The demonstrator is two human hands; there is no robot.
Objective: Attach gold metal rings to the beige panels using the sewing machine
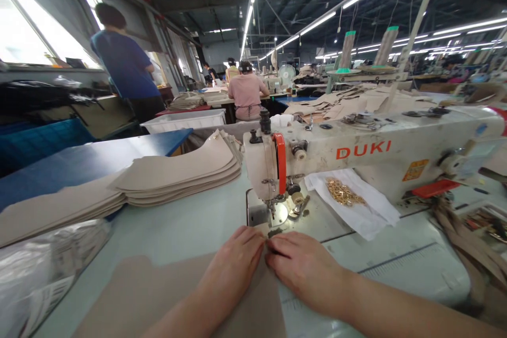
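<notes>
A beige fabric panel lies flat at the near edge of the pale sewing table, spreading from the lower left up toward the needle area. Both hands rest on its far end, palms down and fingers stretched forward rather than curled around anything. The left hand presses the panel from the left, and the right hand lies just beside it, fingertips of the two nearly meeting at the panel's leading edge, right in front of the presser foot. Whether the fingertips pinch a fold there is too small to tell. The panel's tip sits on the metal needle plate of a white sewing machine marked DUKI in orange, with an orange guard on its head. To the right of the needle, under the machine arm, a white cloth holds a small heap of gold metal fittings. On the left of the table a stack of cut beige pieces lies near the machine head, overlapping a blue table. A crinkled clear plastic bag sits at the lower left. Farther back, a person in a pink shirt sits facing away, and a person in a blue shirt stands by the windows on the left.
</notes>
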